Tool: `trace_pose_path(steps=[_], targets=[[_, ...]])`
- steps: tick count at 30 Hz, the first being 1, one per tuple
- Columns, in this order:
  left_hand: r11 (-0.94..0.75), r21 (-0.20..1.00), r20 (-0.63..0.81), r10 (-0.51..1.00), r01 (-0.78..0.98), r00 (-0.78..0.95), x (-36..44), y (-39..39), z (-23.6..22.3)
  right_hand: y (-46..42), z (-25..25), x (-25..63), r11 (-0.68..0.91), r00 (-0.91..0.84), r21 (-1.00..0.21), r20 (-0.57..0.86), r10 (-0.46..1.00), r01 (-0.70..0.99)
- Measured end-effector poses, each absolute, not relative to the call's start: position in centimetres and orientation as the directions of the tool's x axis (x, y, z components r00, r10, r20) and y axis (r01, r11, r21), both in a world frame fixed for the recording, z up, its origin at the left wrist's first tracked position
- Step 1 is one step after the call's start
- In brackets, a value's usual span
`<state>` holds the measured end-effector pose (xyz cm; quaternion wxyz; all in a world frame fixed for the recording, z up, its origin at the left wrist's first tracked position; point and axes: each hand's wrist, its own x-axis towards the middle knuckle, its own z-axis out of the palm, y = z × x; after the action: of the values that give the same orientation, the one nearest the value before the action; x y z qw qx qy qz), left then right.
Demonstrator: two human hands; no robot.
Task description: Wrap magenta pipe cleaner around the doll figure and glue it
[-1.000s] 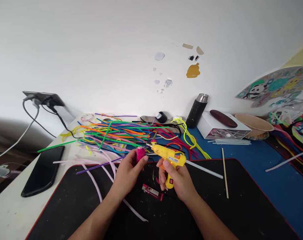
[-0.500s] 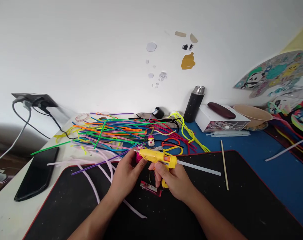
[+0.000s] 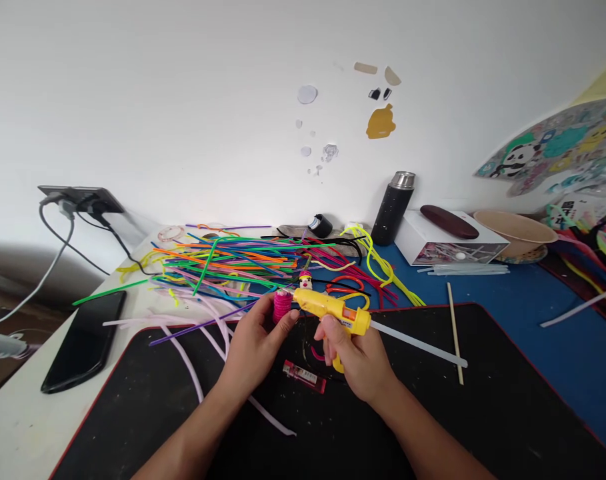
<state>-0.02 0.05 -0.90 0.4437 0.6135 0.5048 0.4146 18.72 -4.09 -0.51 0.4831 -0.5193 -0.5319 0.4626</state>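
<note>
My left hand (image 3: pixel 257 340) is closed around a bright pink coil of wound pipe cleaner (image 3: pixel 282 308), its whitish top facing up. In my right hand (image 3: pixel 355 357) is a yellow hot glue gun (image 3: pixel 327 305), gripped by its handle, with a long translucent glue stick (image 3: pixel 417 341) sticking out of the back. The gun's nozzle is at the top of the pink coil; whether they touch I cannot tell. Just behind the gun stands a small doll head (image 3: pixel 306 281) with a pink and yellow cap. Below my hands a red lighter (image 3: pixel 304 377) lies on the black mat (image 3: pixel 383 427).
Many coloured pipe cleaners (image 3: pixel 233 260) are heaped behind my hands. A black phone (image 3: pixel 85 343) lies at left, a wooden stick (image 3: pixel 455 333) at right. Further back stand a black thermos (image 3: pixel 393 208), a white box (image 3: pixel 450 240) and a beige bowl (image 3: pixel 515 232).
My right hand and the glue gun have moved slightly right and tilted, nozzle higher than the rear. More of the pink coil in my left hand now shows.
</note>
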Motion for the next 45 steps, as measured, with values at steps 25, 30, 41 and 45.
trace_pose_path(steps=[25,30,41,45], targets=[[-0.111,0.955,0.091,0.992,0.274,0.085,-0.3,0.2,-0.7,-4.4,0.4,18.7,0.135,-0.035,-0.944,0.131,0.991,0.301],[-0.111,0.956,0.09,0.992,0.273,0.087,-0.3,0.2,-0.6,-4.5,0.2,18.8,0.144,-0.052,-0.937,0.135,0.99,0.319],[-0.106,0.959,0.086,0.993,0.264,0.086,-0.3,0.2,-0.7,-4.4,0.1,18.7,0.12,-0.023,-0.94,0.118,0.993,0.32],[-0.106,0.956,0.087,0.993,0.272,0.081,-0.3,0.2,-0.5,-4.5,0.3,18.6,0.127,-0.025,-0.939,0.125,0.992,0.319]])
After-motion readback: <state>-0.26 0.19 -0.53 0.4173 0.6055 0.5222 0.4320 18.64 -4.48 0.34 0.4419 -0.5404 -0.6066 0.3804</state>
